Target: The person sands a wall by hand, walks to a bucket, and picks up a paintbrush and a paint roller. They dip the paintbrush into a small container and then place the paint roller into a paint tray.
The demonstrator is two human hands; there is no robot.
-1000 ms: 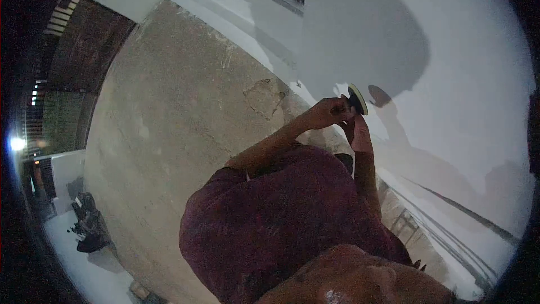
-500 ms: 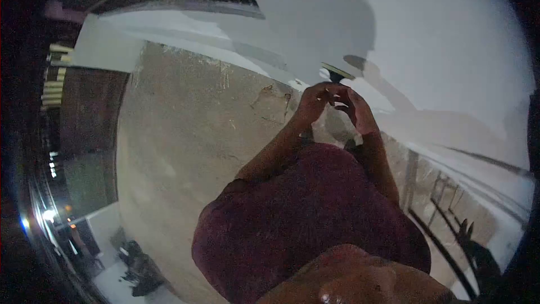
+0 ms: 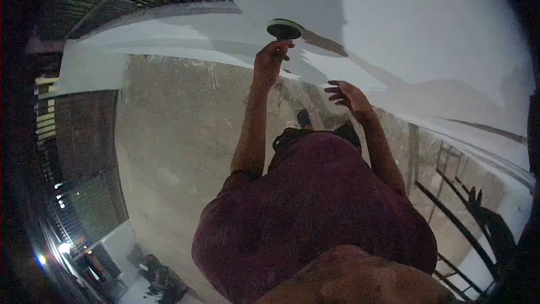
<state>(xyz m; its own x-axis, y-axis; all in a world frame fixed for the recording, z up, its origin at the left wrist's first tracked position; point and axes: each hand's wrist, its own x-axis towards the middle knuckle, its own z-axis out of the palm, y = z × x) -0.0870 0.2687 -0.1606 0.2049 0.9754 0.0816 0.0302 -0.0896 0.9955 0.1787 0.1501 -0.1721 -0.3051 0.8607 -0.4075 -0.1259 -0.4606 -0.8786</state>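
Note:
My left hand (image 3: 270, 59) is closed at the underside of a round hand pad (image 3: 284, 30), a dark disc with a pale rim, held up close to the white wall (image 3: 416, 17). The fingers hide most of the part they grip. Lower and to the right, my right hand (image 3: 350, 100) is empty, its fingers spread apart and pointing left. It hovers near the base of the wall, away from the pad.
Below lies a worn concrete floor (image 3: 174, 124). At the right, dark metal bars (image 3: 450, 225) stand along the wall. A dark bundle (image 3: 160, 278) sits at the lower left. Slatted roofing (image 3: 152, 3) shows at the upper left.
Both hands were close together around the pad's near side. My left hand has carried the pad up and left along the wall, while my right hand has separated with its fingers spread.

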